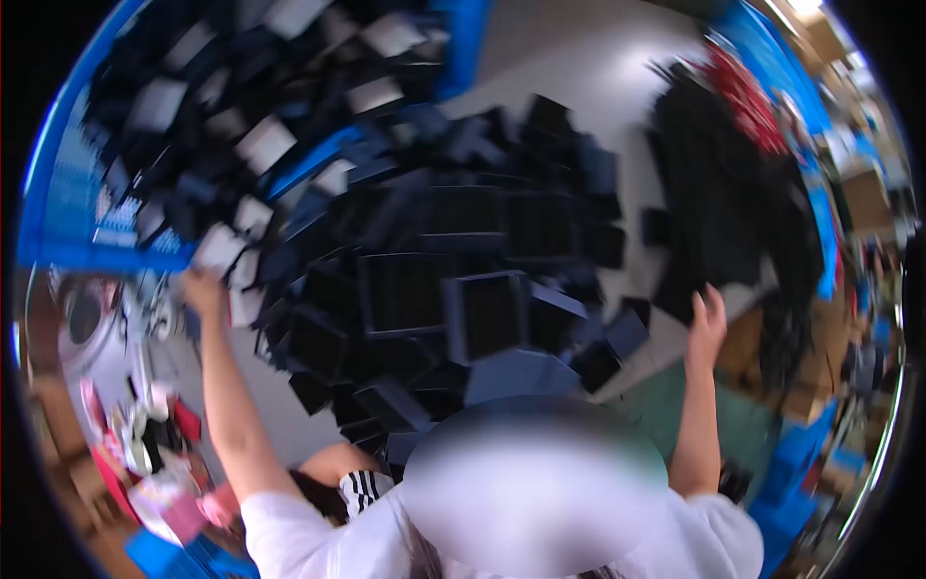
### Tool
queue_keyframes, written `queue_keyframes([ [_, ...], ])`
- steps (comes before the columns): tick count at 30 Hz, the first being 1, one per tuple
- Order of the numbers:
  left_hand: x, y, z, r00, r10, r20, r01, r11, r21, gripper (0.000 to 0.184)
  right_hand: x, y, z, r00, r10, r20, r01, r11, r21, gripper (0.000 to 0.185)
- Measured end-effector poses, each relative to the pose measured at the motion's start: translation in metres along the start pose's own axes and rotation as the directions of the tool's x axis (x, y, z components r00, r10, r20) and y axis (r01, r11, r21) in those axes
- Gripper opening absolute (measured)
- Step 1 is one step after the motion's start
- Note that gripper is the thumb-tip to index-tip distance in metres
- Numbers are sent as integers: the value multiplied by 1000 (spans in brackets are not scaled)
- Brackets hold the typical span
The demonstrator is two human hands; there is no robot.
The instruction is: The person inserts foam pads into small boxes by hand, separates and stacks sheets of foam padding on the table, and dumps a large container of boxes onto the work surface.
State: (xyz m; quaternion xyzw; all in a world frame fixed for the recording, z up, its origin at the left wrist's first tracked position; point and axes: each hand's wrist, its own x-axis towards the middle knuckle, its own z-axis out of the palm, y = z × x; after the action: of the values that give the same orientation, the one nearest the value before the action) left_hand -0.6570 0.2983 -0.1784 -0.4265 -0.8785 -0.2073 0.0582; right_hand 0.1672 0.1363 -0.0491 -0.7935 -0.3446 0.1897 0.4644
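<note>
My left hand (pixel 201 291) is stretched out to the left, at the near edge of a large blue crate (pixel 106 257). It is right beside a small white-faced box (pixel 220 249). Motion smears its fingers, so whether they grip that box is unclear. On the other side, my right hand (pixel 707 323) is raised with fingers apart and nothing in it. Between the hands lies a big heap of dark open box halves (pixel 405 294), several with pale rims. A flat dark-blue box piece (pixel 521 376) rests at the heap's near side.
The blue crate holds many dark and white boxes (pixel 265 145). Beyond my right hand lies a black bulky pile (pixel 714 183), with red material (pixel 741 96) behind it. Cardboard boxes (pixel 820 347) stand at right. Pink and white items (pixel 174 502) sit at lower left.
</note>
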Motion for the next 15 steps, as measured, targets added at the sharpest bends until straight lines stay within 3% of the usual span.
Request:
queue_keyframes([
  [1, 18, -12, -2, 999, -18, 29, 21, 993, -112, 30, -5, -27, 8, 995, 34, 90, -50, 980, 192, 38],
  [2, 4, 22, -22, 998, -37, 58, 61, 867, -494, 37, -12, -59, 15, 993, 38, 108, -58, 980, 189, 37],
  [3, -22, 72, -62, 993, -63, 98, 116, 604, -788, 45, -16, -75, 25, 986, -71, 150, 12, 933, 359, 36],
  [5, -89, 179, -153, 954, 123, 272, 193, 443, -876, 62, -25, -107, 40, 957, -151, 247, -33, 790, 612, 41],
  [7, -148, 244, -211, 904, 323, 280, 131, 415, -900, 70, -49, -153, 45, 923, -241, 300, -31, 731, 682, 48],
  [9, -198, 290, -247, 865, 471, 174, -48, 422, -905, 72, -68, -177, 43, 872, -386, 302, 54, 689, 723, 54],
  [11, -238, 318, -265, 793, 561, 238, 46, 334, -941, 67, -87, -194, 35, 865, -441, 241, 151, 685, 713, 58],
  [13, -272, 344, -271, 748, 645, 154, -65, 303, -951, 62, -98, -192, 17, 863, -469, 187, 192, 647, 738, 58],
  [15, -296, 364, -280, 632, 751, 194, -100, 326, -940, 58, -102, -185, -2, 875, -467, 131, 219, 621, 752, 58],
])
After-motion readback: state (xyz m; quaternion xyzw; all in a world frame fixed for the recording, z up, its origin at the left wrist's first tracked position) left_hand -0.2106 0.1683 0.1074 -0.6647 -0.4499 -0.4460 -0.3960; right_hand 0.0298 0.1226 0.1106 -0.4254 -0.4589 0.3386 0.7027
